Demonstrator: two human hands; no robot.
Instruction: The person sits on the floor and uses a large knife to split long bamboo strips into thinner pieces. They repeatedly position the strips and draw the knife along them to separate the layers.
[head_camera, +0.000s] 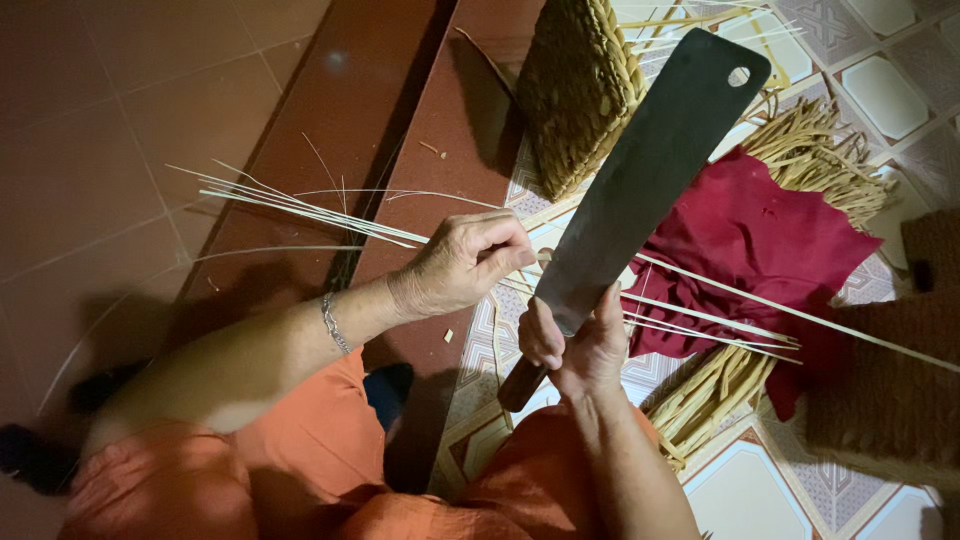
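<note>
Left hand (462, 265) pinching thin strips (300, 208), right hand (575, 340) gripping cleaver (650, 170)

No packages, labels, signs or screens visible.

Orange clothing (300, 450), bare forearms, a silver chain bracelet (334, 322) on the left wrist.

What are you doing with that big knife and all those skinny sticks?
A person in orange clothes holds a big dark knife by its wooden handle in the right hand, blade pointing up. The left hand pinches a bundle of thin pale strips against the blade's edge. Behind lie a red cloth and a woven basket piece.
</note>
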